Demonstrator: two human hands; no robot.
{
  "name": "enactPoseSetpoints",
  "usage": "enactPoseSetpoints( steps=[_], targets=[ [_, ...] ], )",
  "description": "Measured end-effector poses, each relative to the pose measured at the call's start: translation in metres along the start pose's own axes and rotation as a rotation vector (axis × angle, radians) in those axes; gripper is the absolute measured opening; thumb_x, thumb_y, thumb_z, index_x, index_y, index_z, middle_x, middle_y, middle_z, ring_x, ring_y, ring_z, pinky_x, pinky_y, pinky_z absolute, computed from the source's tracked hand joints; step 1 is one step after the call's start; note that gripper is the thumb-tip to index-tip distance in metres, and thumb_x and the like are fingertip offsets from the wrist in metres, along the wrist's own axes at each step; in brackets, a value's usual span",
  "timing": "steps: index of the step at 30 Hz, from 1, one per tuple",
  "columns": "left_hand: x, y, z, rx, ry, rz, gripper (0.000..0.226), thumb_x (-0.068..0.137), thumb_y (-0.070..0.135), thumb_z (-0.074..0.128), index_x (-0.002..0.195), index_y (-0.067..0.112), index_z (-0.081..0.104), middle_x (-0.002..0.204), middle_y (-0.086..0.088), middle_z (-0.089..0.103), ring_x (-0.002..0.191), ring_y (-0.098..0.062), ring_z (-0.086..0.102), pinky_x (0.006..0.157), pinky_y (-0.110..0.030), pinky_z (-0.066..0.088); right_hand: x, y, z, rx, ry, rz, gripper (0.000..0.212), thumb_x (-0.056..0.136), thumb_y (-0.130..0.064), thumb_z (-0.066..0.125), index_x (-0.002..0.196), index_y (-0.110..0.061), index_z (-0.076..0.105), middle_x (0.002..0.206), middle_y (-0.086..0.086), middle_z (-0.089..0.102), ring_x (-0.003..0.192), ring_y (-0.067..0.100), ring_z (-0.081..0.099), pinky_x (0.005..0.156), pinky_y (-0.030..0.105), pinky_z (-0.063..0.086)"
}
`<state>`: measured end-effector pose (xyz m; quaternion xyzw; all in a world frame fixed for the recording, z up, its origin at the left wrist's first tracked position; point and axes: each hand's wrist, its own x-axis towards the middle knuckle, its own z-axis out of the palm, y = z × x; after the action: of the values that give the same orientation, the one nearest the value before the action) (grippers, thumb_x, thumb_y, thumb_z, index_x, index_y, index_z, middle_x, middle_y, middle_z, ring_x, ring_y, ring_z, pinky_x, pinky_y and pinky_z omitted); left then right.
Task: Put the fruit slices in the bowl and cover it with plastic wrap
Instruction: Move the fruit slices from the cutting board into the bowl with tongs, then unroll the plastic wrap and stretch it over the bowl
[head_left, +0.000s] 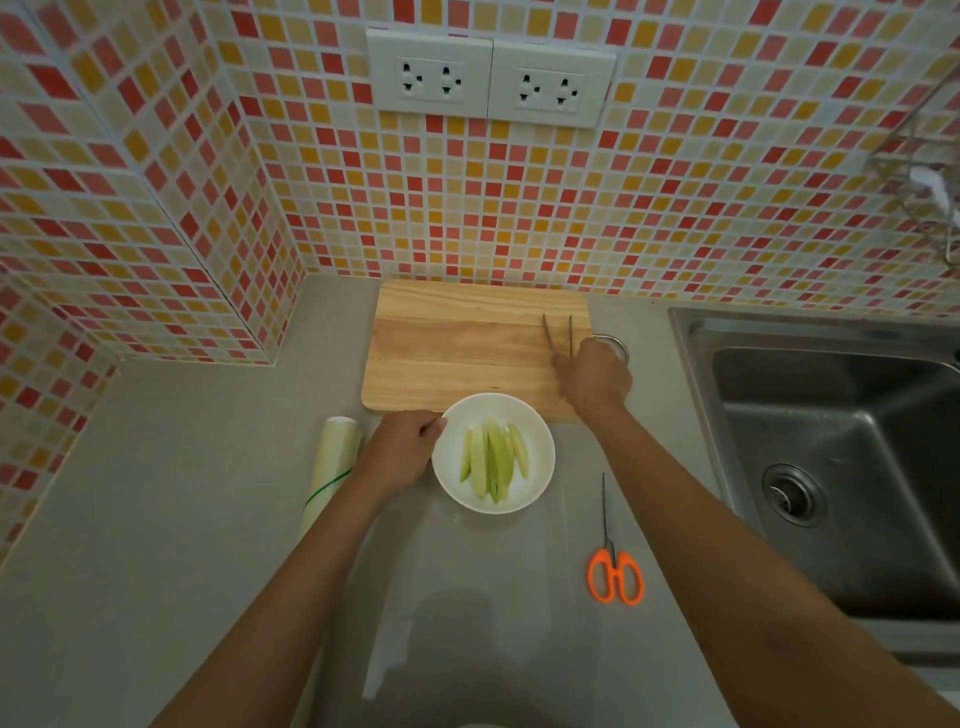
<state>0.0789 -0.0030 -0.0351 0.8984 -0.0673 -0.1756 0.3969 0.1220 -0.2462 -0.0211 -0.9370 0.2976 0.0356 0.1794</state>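
Observation:
A white bowl (540, 457) stands on the grey counter just in front of the wooden cutting board (457, 348). Several pale green fruit slices (493, 457) lie inside it. My left hand (402, 449) grips the bowl's left rim. My right hand (597, 376) rests on the board's right end and holds metal tongs (558, 332), whose tips point away from me. A roll of plastic wrap (332, 467) lies left of my left hand. A loose clear sheet of wrap (467, 597) lies flat on the counter in front of the bowl.
Orange-handled scissors (615, 564) lie on the counter right of the sheet. A steel sink (831, 452) takes up the right side. A tiled wall with two socket plates (491, 78) rises behind the board, and a tiled wall corner juts out at the left.

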Motion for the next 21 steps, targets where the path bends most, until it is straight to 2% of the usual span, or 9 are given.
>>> enactPoseSetpoints(
  steps=[2,4,6,7,9,13,17,21],
  targets=[
    [-0.002,-0.003,-0.001,-0.011,0.018,0.012,0.040,0.099,0.031,0.043,0.088,0.001,0.068,0.080,-0.017,0.071,0.076,-0.032,0.064,0.075,-0.043,0.051,-0.021,0.007,-0.006,0.103,0.002,-0.053,0.043,0.092,-0.049,0.047,0.090,-0.011,0.067,0.090,0.009,0.070,0.087,0.029,0.066,0.066,0.030,0.043],
    [-0.006,-0.008,-0.001,-0.016,0.021,0.003,0.045,0.098,0.037,0.044,0.088,0.000,0.068,0.079,-0.020,0.070,0.069,-0.031,0.062,0.074,-0.044,0.051,-0.051,0.020,-0.008,0.191,-0.096,-0.109,0.049,0.094,-0.049,0.044,0.071,-0.010,0.063,0.073,0.011,0.066,0.072,0.029,0.064,0.060,0.032,0.045],
    [-0.013,-0.012,0.001,-0.046,0.010,-0.003,0.040,0.097,0.036,0.047,0.089,0.004,0.069,0.077,-0.020,0.068,0.061,-0.023,0.057,0.072,-0.043,0.052,-0.081,0.034,-0.004,0.292,-0.230,-0.149,0.051,0.095,-0.043,0.046,0.068,-0.002,0.062,0.066,0.018,0.065,0.053,0.026,0.059,0.054,0.034,0.050],
    [-0.016,-0.012,0.002,-0.057,0.009,-0.004,0.037,0.096,0.033,0.048,0.088,0.004,0.069,0.075,-0.019,0.068,0.059,-0.020,0.056,0.070,-0.042,0.052,-0.093,0.040,-0.001,0.340,-0.283,-0.153,0.049,0.095,-0.038,0.048,0.067,-0.001,0.063,0.064,0.020,0.065,0.045,0.023,0.057,0.049,0.031,0.049],
    [-0.021,-0.010,0.005,-0.066,0.027,-0.008,0.031,0.096,0.025,0.049,0.085,0.004,0.069,0.069,-0.016,0.069,0.054,-0.018,0.058,0.067,-0.037,0.052,-0.109,0.045,0.005,0.373,-0.327,-0.144,0.044,0.096,-0.028,0.050,0.060,-0.003,0.057,0.055,0.014,0.061,0.036,0.017,0.054,0.044,0.025,0.046],
    [-0.030,-0.002,0.007,-0.030,0.030,-0.010,0.031,0.096,0.021,0.046,0.085,0.004,0.069,0.061,-0.007,0.069,0.053,-0.014,0.062,0.064,-0.028,0.049,-0.124,0.044,0.008,0.389,-0.266,-0.123,0.044,0.095,-0.014,0.044,0.052,-0.009,0.049,0.041,0.006,0.052,0.039,0.017,0.053,0.052,0.023,0.045],
    [-0.046,0.001,0.003,-0.082,0.026,-0.010,0.032,0.097,0.020,0.045,0.088,-0.001,0.068,0.072,-0.019,0.071,0.067,-0.033,0.068,0.071,-0.043,0.056,-0.141,0.049,0.006,0.433,-0.241,-0.153,0.047,0.094,-0.012,0.043,0.048,-0.010,0.048,0.040,0.009,0.053,0.039,0.017,0.051,0.054,0.025,0.045],
    [-0.066,-0.001,0.004,-0.057,0.021,0.000,0.031,0.097,0.018,0.045,0.085,-0.001,0.067,0.072,-0.019,0.070,0.067,-0.033,0.066,0.072,-0.043,0.055,-0.160,0.058,0.010,0.445,-0.234,-0.158,0.048,0.094,-0.014,0.043,0.047,-0.010,0.048,0.039,0.007,0.052,0.039,0.017,0.051,0.060,0.029,0.049]
  ],
)
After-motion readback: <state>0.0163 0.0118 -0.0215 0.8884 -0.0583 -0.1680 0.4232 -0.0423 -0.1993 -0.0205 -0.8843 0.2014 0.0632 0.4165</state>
